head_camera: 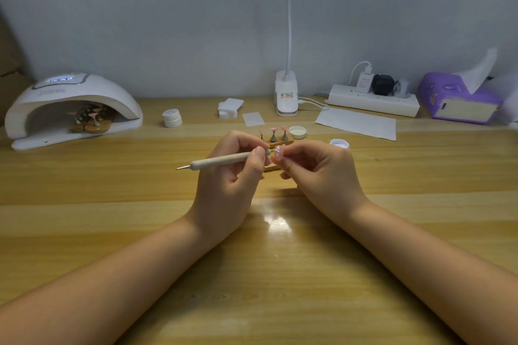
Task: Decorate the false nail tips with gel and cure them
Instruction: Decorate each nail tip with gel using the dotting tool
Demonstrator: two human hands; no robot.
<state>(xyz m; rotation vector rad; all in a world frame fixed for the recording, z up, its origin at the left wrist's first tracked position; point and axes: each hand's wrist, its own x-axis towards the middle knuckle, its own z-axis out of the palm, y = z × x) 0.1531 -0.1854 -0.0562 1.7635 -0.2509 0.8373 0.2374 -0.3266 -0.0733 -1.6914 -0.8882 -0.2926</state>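
Two hands meet: the left hand (232, 173) pinches a dotting pen (221, 160), long axis level, working end just touching the nail tip (279, 152) pinched by the right hand (322, 173).

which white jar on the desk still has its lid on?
The small white jar beside the curing lamp; the one by the right hand is open.

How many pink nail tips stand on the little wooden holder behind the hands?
3 nail tips stand there in a row: left, middle, right. The hands hide the holder's front, so more could be hidden.
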